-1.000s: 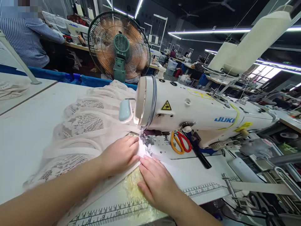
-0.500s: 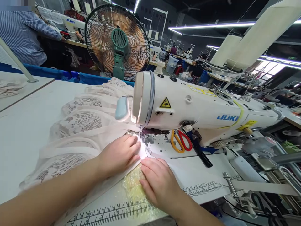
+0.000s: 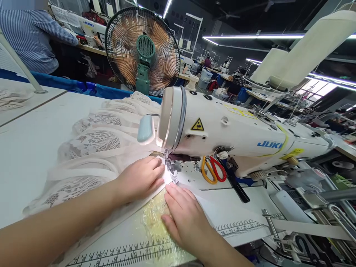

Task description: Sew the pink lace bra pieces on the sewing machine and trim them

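Note:
Palm down, my left hand (image 3: 143,176) lies on sheer off-white lace fabric (image 3: 97,142) just left of the needle, its fingers flat and close together. My right hand (image 3: 185,215) rests in front of the presser foot (image 3: 167,161), with fingertips on the white cloth edge and the thumb apart. Whether any cloth lies under that thumb is hidden. The JUKI sewing machine (image 3: 219,126) stands over the work, and its lamp lights the needle area. A narrow metal guide (image 3: 174,178) sits between the foot and my right fingertips.
Orange-and-red-handled scissors (image 3: 213,170) lie under the machine arm, beside a black-handled tool (image 3: 240,191). A printed ruler scale (image 3: 133,254) and yellowish plastic film (image 3: 154,215) mark the table front. Behind stands a big fan (image 3: 144,48); a person in a striped shirt (image 3: 27,40) sits back left.
The view has shifted slightly. Both hands stay on the fabric by the needle, and my right fingertips are a little nearer the presser foot.

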`<state>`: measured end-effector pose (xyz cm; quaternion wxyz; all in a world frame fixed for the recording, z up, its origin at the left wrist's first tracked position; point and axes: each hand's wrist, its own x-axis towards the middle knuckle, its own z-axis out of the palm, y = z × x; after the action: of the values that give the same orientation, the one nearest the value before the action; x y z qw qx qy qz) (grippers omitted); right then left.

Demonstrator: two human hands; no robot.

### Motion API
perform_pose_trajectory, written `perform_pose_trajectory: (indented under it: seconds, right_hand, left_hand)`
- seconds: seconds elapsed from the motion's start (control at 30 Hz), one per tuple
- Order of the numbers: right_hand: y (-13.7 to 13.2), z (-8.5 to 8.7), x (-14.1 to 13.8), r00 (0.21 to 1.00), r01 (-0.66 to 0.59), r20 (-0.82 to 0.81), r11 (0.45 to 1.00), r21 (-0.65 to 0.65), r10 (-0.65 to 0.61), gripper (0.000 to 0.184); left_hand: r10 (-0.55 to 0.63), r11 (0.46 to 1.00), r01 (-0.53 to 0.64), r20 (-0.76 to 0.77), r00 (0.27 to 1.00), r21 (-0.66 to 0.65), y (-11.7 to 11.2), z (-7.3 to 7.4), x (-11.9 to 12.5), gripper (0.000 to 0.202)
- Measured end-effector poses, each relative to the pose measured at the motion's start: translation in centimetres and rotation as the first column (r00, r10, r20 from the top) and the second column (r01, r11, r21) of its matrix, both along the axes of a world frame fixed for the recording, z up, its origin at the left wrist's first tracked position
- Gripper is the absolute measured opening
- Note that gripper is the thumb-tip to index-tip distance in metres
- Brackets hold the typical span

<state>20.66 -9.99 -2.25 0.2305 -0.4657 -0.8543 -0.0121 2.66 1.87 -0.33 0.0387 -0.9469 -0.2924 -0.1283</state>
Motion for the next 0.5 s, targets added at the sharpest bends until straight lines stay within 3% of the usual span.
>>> perform_pose_trajectory:
  seconds: [0.17,0.37,0.5]
  right_hand:
    - [0.0,0.1,-0.2,1.0,0.028,0.005,0.999,-0.046,-0.028,0.038]
    - [0.0,0.4,0.0,1.0,0.012,-0.018,1.0,-0.02,-0.012,0.037]
    - [0.1,0.3,0.0,0.999,0.013,-0.036,1.0,-0.024,-0.014,0.037]
  left_hand:
    - [-0.05,0.999,0.05,-0.013,0.999,0.009,0.9,1.0,0.1,0.026]
    - [-0.27,0.96,0.266,0.042,0.962,0.083,1.6,1.4,-0.2,0.035]
    - [-0.337,0.941,0.337,0.007,0.941,0.041,0.1,1.1,-0.6,0.014]
